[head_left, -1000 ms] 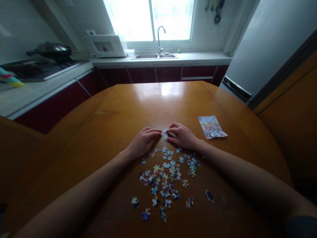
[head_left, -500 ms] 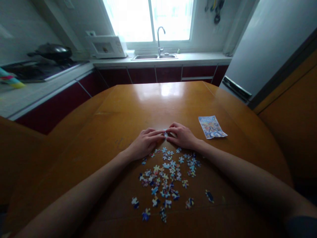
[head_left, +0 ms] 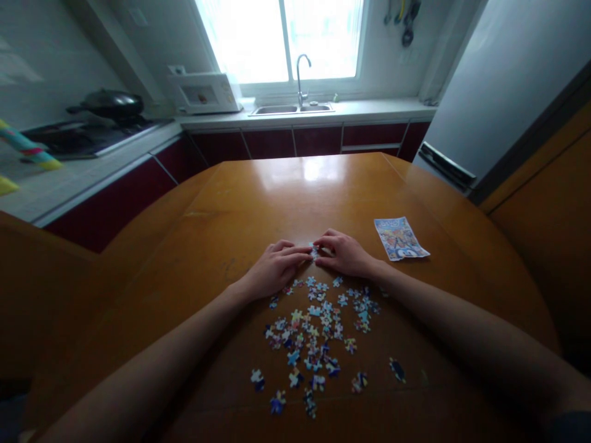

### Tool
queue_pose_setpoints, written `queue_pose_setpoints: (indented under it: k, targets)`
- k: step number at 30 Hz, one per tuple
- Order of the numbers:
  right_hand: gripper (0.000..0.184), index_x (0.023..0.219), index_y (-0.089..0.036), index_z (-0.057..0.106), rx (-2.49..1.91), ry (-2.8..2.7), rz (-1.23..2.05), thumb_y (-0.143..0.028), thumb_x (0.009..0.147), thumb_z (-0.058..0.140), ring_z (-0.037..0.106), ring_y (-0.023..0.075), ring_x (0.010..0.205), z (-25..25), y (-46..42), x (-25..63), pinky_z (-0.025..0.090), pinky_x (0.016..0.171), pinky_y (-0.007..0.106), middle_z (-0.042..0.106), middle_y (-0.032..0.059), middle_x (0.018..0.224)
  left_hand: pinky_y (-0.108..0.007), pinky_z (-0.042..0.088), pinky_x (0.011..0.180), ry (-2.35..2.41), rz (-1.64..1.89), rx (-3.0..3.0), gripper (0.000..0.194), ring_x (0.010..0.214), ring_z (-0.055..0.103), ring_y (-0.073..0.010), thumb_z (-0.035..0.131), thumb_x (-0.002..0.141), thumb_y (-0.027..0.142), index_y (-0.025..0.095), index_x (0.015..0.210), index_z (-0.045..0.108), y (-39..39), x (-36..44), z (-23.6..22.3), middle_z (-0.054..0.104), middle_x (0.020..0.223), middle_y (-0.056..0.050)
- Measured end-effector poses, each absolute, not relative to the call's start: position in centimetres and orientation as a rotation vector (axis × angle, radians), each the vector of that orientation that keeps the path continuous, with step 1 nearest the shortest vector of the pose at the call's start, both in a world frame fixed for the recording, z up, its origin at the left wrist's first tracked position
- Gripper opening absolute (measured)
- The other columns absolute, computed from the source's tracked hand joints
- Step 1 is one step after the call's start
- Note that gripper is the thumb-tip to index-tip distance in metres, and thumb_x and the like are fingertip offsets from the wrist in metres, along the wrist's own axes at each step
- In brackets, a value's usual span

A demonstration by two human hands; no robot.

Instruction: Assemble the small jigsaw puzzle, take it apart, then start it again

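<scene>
My left hand [head_left: 276, 267] rests low over the table, its fingers stretched together with their tips pressed on a few pale puzzle pieces [head_left: 314, 251]. From the other side my right hand [head_left: 344, 253] curves its thumb and fingertips around the same pieces. These pieces lie on the tabletop between the two hands and are partly covered by the fingers. Closer to me, between my forearms, many loose puzzle pieces [head_left: 314, 332] are scattered in a heap, mostly light blue, white and dark blue. One dark piece [head_left: 397, 370] lies apart to the right.
A printed picture sheet [head_left: 401, 238] lies on the wooden table [head_left: 286, 197], right of my right hand. Beyond the table stand a counter with a sink [head_left: 293, 109], a microwave [head_left: 205, 92], a wok [head_left: 112, 103] on the stove, and a fridge [head_left: 503, 80] at right.
The whole view has shifted slightly, so the scene sits a little lower and further right. Both hands stay at the same pieces, with only slight movement of the fingers.
</scene>
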State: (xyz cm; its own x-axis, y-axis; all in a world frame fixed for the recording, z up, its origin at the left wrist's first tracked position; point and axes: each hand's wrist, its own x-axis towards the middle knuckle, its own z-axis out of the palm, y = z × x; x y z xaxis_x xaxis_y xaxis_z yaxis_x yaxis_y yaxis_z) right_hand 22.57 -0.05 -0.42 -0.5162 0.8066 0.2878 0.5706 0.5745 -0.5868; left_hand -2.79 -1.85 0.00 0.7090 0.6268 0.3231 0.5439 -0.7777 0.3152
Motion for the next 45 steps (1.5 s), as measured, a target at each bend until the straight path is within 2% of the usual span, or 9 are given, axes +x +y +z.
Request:
queue_pose_setpoints:
  k: [3, 8, 12, 17, 20, 25, 30, 36, 45]
  targets:
    - [0.031, 0.108, -0.021, 0.073, -1.075, -2.244, 0.607, -0.032, 0.080, 0.079, 0.062, 0.0170, 0.084, -0.4, 0.0, 22.6, 0.048, 0.076, 0.031, 0.068, 0.0065, 0.104, -0.047, 0.045, 0.100, 0.932, 0.618, 2.711, 0.043, 0.112, 0.054, -0.0239, 0.048, 0.095, 0.015, 0.035, 0.130, 0.063, -1.7, -2.8, 0.0, 0.064, 0.135, 0.002]
    - [0.018, 0.100, -0.016, 0.073, -1.097, -2.045, 0.823, -0.027, 0.088, 0.065, 0.063, 0.0152, 0.074, -0.5, 0.9, 22.6, 0.049, 0.069, 0.029, 0.072, 0.0064, 0.088, -0.046, 0.045, 0.100, 0.906, 0.627, 2.692, 0.043, 0.111, 0.055, -0.0225, 0.048, 0.095, 0.014, 0.036, 0.129, 0.064, -1.5, -2.7, 0.1, 0.064, 0.136, 0.003]
    - [0.019, 0.097, -0.016, 0.073, -1.131, -1.794, 1.020, -0.024, 0.087, 0.060, 0.067, 0.0170, 0.077, -0.4, 1.8, 23.1, 0.053, 0.070, 0.031, 0.075, 0.0080, 0.089, -0.045, 0.045, 0.101, 0.920, 0.631, 2.693, 0.042, 0.112, 0.055, -0.0219, 0.048, 0.095, 0.015, 0.035, 0.127, 0.065, -1.7, -2.7, 0.2, 0.064, 0.135, 0.002]
    - [0.021, 0.098, -0.017, 0.073, -1.162, -1.637, 1.103, -0.026, 0.085, 0.059, 0.065, 0.0163, 0.070, -0.1, 2.2, 23.7, 0.052, 0.063, 0.030, 0.075, 0.0075, 0.087, -0.044, 0.044, 0.102, 0.932, 0.617, 2.698, 0.040, 0.112, 0.055, -0.0217, 0.050, 0.095, 0.015, 0.035, 0.126, 0.065, -1.9, -2.7, 0.4, 0.064, 0.135, 0.004]
    - [0.014, 0.091, -0.018, 0.074, -1.122, -1.757, 1.045, -0.022, 0.082, 0.063, 0.065, 0.0168, 0.074, 0.2, 1.4, 23.6, 0.052, 0.069, 0.031, 0.075, 0.0064, 0.086, -0.044, 0.044, 0.102, 0.939, 0.617, 2.696, 0.038, 0.112, 0.055, -0.0220, 0.049, 0.096, 0.016, 0.035, 0.126, 0.065, -1.9, -2.7, 0.4, 0.064, 0.135, 0.004]
    - [0.009, 0.086, -0.021, 0.075, -0.933, -2.206, 1.001, -0.022, 0.084, 0.066, 0.059, 0.0139, 0.068, 1.9, -1.9, 22.7, 0.047, 0.063, 0.028, 0.070, 0.0018, 0.079, -0.045, 0.043, 0.102, 0.932, 0.618, 2.695, 0.038, 0.113, 0.054, -0.0221, 0.051, 0.096, 0.016, 0.035, 0.127, 0.064, -1.9, -2.7, 0.1, 0.064, 0.136, 0.004]
    - [0.019, 0.078, -0.026, 0.076, -0.896, -2.561, 0.824, -0.010, 0.078, 0.067, 0.061, 0.0149, 0.074, 4.0, -4.9, 22.0, 0.045, 0.067, 0.029, 0.071, 0.0011, 0.089, -0.047, 0.043, 0.102, 0.947, 0.620, 2.688, 0.035, 0.113, 0.054, -0.0233, 0.051, 0.097, 0.019, 0.034, 0.126, 0.064, -1.9, -2.7, 0.0, 0.064, 0.135, 0.003]
    - [0.020, 0.076, -0.026, 0.075, -0.973, -2.701, 0.683, -0.008, 0.076, 0.066, 0.061, 0.0167, 0.073, 5.2, -5.8, 21.8, 0.043, 0.065, 0.030, 0.071, 0.0026, 0.081, -0.046, 0.042, 0.104, 0.943, 0.609, 2.689, 0.037, 0.114, 0.053, -0.0227, 0.053, 0.095, 0.016, 0.034, 0.125, 0.064, -1.9, -2.7, 0.1, 0.063, 0.136, 0.005]
    - [0.013, 0.079, -0.021, 0.073, -0.955, -2.812, 0.609, -0.013, 0.079, 0.064, 0.060, 0.0154, 0.078, 4.1, -5.6, 21.7, 0.038, 0.067, 0.028, 0.071, 0.0041, 0.087, -0.045, 0.042, 0.103, 0.950, 0.629, 2.672, 0.037, 0.112, 0.053, -0.0225, 0.052, 0.095, 0.015, 0.034, 0.124, 0.065, -1.9, -2.7, 0.1, 0.064, 0.135, 0.005]
